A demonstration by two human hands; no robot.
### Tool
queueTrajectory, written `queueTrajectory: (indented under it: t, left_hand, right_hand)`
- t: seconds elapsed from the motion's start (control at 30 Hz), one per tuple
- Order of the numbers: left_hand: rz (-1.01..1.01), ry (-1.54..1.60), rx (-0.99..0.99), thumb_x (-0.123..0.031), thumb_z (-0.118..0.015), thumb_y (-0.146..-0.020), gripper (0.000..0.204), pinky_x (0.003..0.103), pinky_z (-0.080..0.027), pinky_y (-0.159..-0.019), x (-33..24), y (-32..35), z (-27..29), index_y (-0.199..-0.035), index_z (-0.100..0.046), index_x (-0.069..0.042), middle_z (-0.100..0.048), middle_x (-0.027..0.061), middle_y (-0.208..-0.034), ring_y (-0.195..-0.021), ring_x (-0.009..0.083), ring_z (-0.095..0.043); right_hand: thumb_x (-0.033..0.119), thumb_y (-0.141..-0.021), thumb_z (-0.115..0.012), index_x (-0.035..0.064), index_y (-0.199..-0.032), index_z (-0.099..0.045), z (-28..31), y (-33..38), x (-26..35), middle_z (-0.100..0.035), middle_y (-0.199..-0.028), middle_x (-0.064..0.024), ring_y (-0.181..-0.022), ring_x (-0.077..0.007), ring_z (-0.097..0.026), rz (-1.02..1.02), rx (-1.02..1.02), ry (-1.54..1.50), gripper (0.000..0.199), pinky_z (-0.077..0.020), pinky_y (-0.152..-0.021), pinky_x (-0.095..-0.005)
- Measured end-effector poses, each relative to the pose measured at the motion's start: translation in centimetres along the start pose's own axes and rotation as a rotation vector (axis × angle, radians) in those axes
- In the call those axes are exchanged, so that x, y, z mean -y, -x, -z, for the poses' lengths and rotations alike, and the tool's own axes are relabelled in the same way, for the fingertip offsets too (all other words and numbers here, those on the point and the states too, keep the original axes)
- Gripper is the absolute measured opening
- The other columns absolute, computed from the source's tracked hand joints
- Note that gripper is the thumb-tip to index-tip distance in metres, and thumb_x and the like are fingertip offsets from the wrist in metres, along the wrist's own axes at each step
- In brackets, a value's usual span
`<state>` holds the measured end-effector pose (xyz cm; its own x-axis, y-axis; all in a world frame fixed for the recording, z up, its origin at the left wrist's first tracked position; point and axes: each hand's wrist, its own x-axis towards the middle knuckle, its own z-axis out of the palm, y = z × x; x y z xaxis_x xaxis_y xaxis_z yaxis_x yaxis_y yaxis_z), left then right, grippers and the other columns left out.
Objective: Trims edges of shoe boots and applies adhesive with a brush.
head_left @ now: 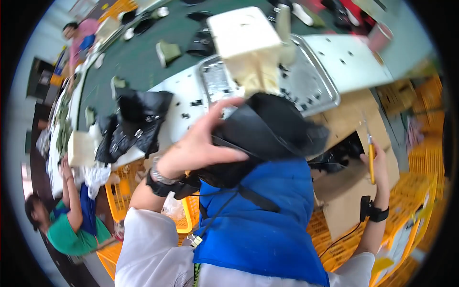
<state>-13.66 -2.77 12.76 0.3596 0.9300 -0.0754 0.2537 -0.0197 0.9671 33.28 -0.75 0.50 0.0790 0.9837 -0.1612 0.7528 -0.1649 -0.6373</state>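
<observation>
The left hand point(201, 143) lay spread over a black shoe piece point(267, 129), which rested on the person's lap, against the blue apron point(267, 225). The fingers point(222, 107) were open and curved around the left side of the piece, with the thumb pressing on its near edge, so the hand was grasping it, not clenched. The black piece stretched from left to right, its long axis running across the person's body, and its right end was free, pointing to the right hand.

The right hand point(380, 167) was raised at the right side, well apart from the piece. It was closed around a thin tool with a yellow handle point(371, 160), held nearly upright, its pointed end upward. I could not tell what kind of tip the tool had, because it was blurred. So the left hand was the nearer one to the black piece, and the tool stood to the right of it, a little nearer to the person.

Beyond the piece, on the white table point(349, 60), stood a metal tray point(311, 81) with small dark scraps, and a cream block point(246, 40) stood at its left part. At the far left, more black pieces point(131, 126) lay in a heap on the table edge. Yellow crates point(420, 186) stood at the right, near a cardboard sheet point(342, 193). Another person in a green shirt point(71, 234) sat at the near left.
</observation>
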Motion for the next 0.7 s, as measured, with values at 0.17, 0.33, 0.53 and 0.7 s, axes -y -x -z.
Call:
queueTrajectory:
  t: [0.17, 0.33, 0.53, 0.7]
  left_hand:
    - [-0.069, -0.033, -0.745, -0.001, -0.064, -0.068, 0.076, 0.031, -0.038, -0.091, 1.5, 4.8, 6.8, -0.131, -0.022, -0.004, -0.047, 0.0141, -0.116, -0.105, 0.0209, -0.049]
    - [-0.130, -1.187, -0.857, -0.003, -0.064, -0.070, 0.074, 0.040, -0.036, -0.094, 9.7, 0.9, 6.6, -0.133, -0.027, -0.004, -0.040, 0.0235, -0.124, -0.108, 0.0366, -0.045]
    - [0.171, -1.231, -0.615, -0.026, -0.068, -0.072, 0.074, 0.044, -0.038, -0.091, 12.9, -0.2, 5.4, -0.131, -0.031, -0.002, -0.042, 0.0235, -0.123, -0.109, 0.0397, -0.043]
    - [0.019, -1.203, -0.649, -0.024, -0.066, -0.078, 0.078, 0.039, -0.026, -0.102, 12.6, -0.6, 3.9, -0.134, -0.021, 0.006, -0.030, 0.0250, -0.135, -0.123, 0.0365, -0.032]
  right_hand:
    - [0.009, -0.070, -0.066, -0.0021, -0.124, -0.041, -1.3, -16.4, -2.0, -0.057, -0.109, -0.0160, -0.102, -0.0243, -0.055, 0.331, -0.009, 0.047, 0.061, -0.0424, -0.086, -0.0302]
    - [0.029, -0.069, -0.068, 0.0002, -0.123, -0.044, -4.8, -23.5, 4.3, -0.054, -0.114, -0.0218, -0.107, -0.0336, -0.052, 0.086, -0.167, 0.375, 0.066, -0.0417, -0.090, -0.0371]
    - [0.046, -0.081, -0.049, 0.0114, -0.125, -0.044, -6.0, -22.1, 9.9, -0.058, -0.106, -0.0185, -0.098, -0.0321, -0.056, 0.042, -0.053, 0.752, 0.056, -0.0451, -0.082, -0.0415]
    - [0.033, -0.082, -0.053, 0.0080, -0.103, -0.061, -3.0, -16.5, -0.1, -0.065, -0.086, -0.0129, -0.081, -0.0279, -0.062, 0.062, -0.664, -0.036, 0.033, -0.0482, -0.072, -0.0371]
